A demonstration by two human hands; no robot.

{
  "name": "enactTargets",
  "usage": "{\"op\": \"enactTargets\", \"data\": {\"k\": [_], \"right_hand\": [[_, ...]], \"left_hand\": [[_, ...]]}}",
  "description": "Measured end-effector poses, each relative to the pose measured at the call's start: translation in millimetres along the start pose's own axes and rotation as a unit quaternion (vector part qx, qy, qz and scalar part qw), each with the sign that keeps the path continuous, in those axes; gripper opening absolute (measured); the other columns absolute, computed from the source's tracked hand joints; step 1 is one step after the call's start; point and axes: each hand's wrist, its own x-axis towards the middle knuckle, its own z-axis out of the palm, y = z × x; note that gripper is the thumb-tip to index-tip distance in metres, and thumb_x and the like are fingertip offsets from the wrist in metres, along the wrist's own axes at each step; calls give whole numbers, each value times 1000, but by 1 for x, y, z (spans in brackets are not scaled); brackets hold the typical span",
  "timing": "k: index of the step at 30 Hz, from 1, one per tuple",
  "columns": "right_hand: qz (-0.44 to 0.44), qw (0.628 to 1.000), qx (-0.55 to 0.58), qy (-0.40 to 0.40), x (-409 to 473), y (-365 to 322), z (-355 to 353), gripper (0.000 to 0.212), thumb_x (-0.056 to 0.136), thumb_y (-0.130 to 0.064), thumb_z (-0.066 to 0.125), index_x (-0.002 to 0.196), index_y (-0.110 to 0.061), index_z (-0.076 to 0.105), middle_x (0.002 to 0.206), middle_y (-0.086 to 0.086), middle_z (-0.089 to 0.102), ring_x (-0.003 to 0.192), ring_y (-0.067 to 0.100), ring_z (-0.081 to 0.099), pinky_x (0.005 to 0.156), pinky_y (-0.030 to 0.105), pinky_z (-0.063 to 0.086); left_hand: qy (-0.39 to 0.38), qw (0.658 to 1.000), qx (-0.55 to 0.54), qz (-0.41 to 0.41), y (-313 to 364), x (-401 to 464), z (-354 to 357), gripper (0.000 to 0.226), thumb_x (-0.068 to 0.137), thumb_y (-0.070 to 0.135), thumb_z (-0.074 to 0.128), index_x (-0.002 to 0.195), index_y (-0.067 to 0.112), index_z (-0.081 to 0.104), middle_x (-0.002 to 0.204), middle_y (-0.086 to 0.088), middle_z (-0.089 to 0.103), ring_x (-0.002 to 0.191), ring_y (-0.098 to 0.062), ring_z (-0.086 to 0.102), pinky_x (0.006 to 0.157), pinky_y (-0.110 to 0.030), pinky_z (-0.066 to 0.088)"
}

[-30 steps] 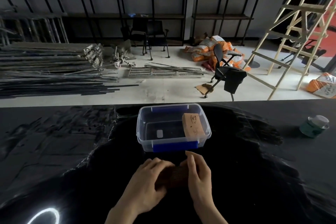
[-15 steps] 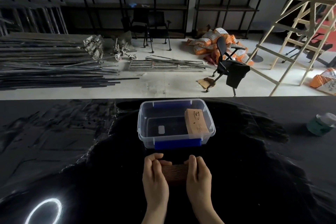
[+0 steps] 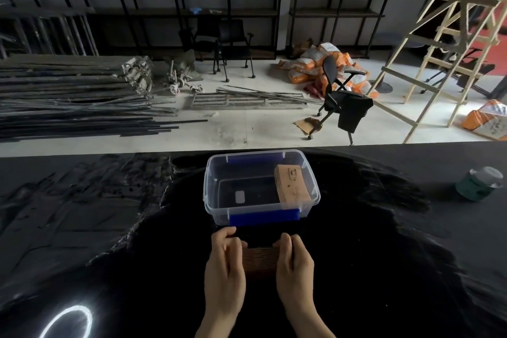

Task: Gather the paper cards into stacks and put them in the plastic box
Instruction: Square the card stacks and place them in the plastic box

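Head view: your left hand [image 3: 225, 269] and right hand [image 3: 295, 266] are squeezing the card stack [image 3: 260, 261] between them, so you should be evening its edges before the plastic box [image 3: 262, 186].

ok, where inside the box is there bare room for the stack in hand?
The plastic box has bare floor on its left and middle, between the left wall and the card stack leaning at the right wall. That right side is taken. The left hand and right hand clamp the new stack just short of the box's near wall.
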Motion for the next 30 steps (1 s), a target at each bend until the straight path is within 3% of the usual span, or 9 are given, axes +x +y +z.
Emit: {"op": "enactTargets", "data": {"k": [3,6,8,11,15,17,19,23,30], "right_hand": [[6,1000,15,-4,-1,-2,0,31,106,-18,51,77,-15,63,67,4,66,62,15,64,51,15,49],[23,999,26,-3,1,0,0,32,106,-18,52,76,-13,62,66,5,67,57,13,64,51,19,51],[35,999,20,-9,1,0,1,32,106,-21,51,76,-15,63,66,5,67,59,14,65,52,20,53],[39,999,23,-17,1,-7,-1,29,102,-29,55,78,-17,65,66,5,68,60,14,67,53,20,54],[26,993,107,-32,2,-27,-22,14,92,-39,66,98,-27,69,90,-11,75,81,13,74,68,28,62],[48,979,179,-78,3,-38,-34,25,90,-34,72,114,-31,66,100,-10,77,93,10,75,75,26,60],[58,963,212,-156,4,-48,-42,37,89,-25,75,124,-27,63,108,2,79,100,18,76,82,33,61],[39,953,215,-212,7,-64,-41,34,91,-13,75,124,-16,67,112,12,78,104,28,75,90,47,61],[35,964,174,-197,17,-79,-29,29,93,-13,75,121,-20,69,108,5,80,98,19,77,80,31,64]], "left_hand": [[-136,972,147,122,9,10,-31,57,87,63,54,137,37,51,128,25,57,122,2,53,103,-26,45],[-296,871,341,191,37,18,-42,70,80,52,69,144,47,40,137,25,48,128,1,45,114,-26,37],[-315,848,386,182,44,20,-39,67,84,34,71,143,45,42,137,20,53,127,-5,50,114,-29,41],[-295,858,383,175,43,22,-33,58,85,24,71,136,43,49,131,19,59,124,-6,55,110,-30,45],[-260,916,281,121,36,22,-35,57,82,29,80,132,41,56,127,21,65,117,0,61,108,-29,50],[-201,964,145,98,32,22,-36,49,79,32,85,123,36,63,116,17,72,107,2,68,98,-25,57],[-146,988,18,49,33,22,-36,40,78,26,88,113,30,67,106,9,77,100,-2,73,86,-24,62],[-110,980,-154,-57,50,21,-25,30,81,18,84,108,20,71,105,-3,80,96,-16,78,77,-27,63],[-139,944,-248,-166,64,29,-32,18,89,20,76,106,14,76,103,-7,82,101,-24,77,95,-42,60]]}}
